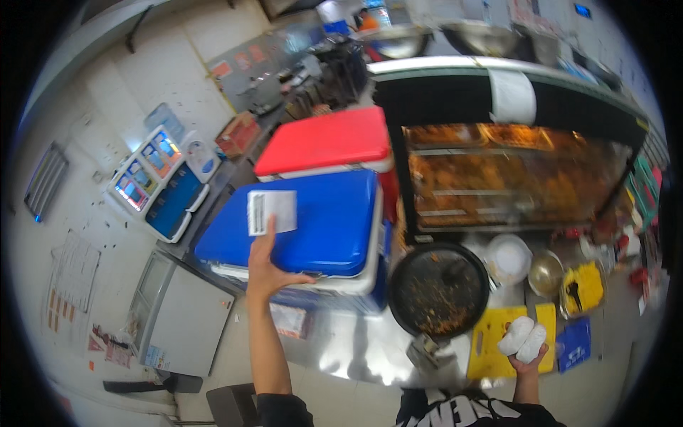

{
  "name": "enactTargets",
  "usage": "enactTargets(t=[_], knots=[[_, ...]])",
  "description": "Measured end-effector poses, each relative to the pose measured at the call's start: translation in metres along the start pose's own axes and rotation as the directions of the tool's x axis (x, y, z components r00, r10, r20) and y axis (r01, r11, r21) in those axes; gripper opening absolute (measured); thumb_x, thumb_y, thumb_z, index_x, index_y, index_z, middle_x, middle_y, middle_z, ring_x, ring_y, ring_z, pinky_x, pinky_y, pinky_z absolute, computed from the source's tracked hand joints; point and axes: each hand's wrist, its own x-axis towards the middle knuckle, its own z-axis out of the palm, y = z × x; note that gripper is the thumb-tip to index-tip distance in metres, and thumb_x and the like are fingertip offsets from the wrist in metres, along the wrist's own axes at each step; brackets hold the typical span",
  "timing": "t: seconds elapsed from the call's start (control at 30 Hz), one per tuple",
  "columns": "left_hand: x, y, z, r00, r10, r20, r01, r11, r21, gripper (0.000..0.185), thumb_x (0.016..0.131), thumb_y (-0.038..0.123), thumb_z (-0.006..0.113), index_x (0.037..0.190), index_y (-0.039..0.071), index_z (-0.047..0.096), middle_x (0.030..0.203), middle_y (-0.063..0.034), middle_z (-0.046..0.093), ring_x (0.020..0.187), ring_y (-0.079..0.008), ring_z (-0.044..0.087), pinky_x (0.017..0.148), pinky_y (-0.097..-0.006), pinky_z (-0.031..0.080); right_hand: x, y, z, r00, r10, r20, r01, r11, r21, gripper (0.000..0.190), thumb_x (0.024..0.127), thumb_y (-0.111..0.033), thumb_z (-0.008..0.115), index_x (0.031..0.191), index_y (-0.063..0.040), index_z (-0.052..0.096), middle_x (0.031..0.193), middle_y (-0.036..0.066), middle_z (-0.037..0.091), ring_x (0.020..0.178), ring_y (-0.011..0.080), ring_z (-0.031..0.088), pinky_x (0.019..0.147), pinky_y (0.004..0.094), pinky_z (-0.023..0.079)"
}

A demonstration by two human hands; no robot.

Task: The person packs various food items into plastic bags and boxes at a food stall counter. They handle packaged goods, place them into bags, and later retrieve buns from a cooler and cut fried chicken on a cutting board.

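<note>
My left hand (267,269) reaches over the front of a blue cooler box (331,224), fingers spread, with the thumb near the lid's front edge. Its index finger overlaps a white paper slip (280,209) that bears print and lies on the lid; whether it presses on it I cannot tell. At the lower right, my right hand (525,364) grips two white wrapped bundles (523,339) side by side. They are above a yellow cutting board (485,341). What is inside the white wrapping is hidden.
Behind the blue cooler stands a red one (325,139). A lit glass food warmer (512,181) fills the right back. On the steel counter (341,341) are a black round pan (440,288) with crumbs, a metal bowl (545,273) and a container of yellow food (584,285). A chest freezer (187,315) stands left.
</note>
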Motion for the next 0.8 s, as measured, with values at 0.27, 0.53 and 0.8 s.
enactTargets(t=[0.27,0.53,0.8], knots=[[-0.137,0.221,0.17,0.826,-0.552,-0.111,0.427,0.743,-0.515,0.023,0.095,0.02,0.061,0.089,-0.001,0.068,0.084,-0.0103,0.069,0.077,-0.017,0.064,0.072,-0.0304,0.05,-0.153,-0.048,-0.226,0.958,-0.044,-0.285,0.148,0.923,0.355,0.081,0.079,-0.058,0.066,0.144,-0.017,0.041,0.145,0.01,0.044,0.134,0.0332,0.04,0.113,0.0554,0.031],[-0.191,0.569,0.45,0.57,0.066,0.819,0.51,0.753,-0.416,0.053,0.081,0.035,0.076,0.114,-0.005,0.061,0.115,-0.0208,0.064,0.103,-0.0329,0.064,0.089,-0.0393,0.051,-0.191,-0.16,-0.378,0.881,-0.001,-0.473,0.174,0.931,0.322,0.06,0.089,-0.028,0.063,0.14,-0.006,0.041,0.139,0.014,0.051,0.13,0.0329,0.047,0.113,0.0511,0.033],[-0.209,0.689,0.544,0.3,-0.134,0.944,0.028,0.991,0.132,0.149,0.043,0.046,0.096,0.151,-0.005,0.007,0.147,-0.0425,0.019,0.101,-0.0388,0.067,0.086,-0.0379,0.057,-0.233,-0.249,-0.429,0.872,-0.04,-0.488,0.172,0.958,0.23,0.07,0.084,-0.029,0.069,0.143,-0.004,0.038,0.142,0.015,0.048,0.132,0.033,0.046,0.112,0.0513,0.035]])
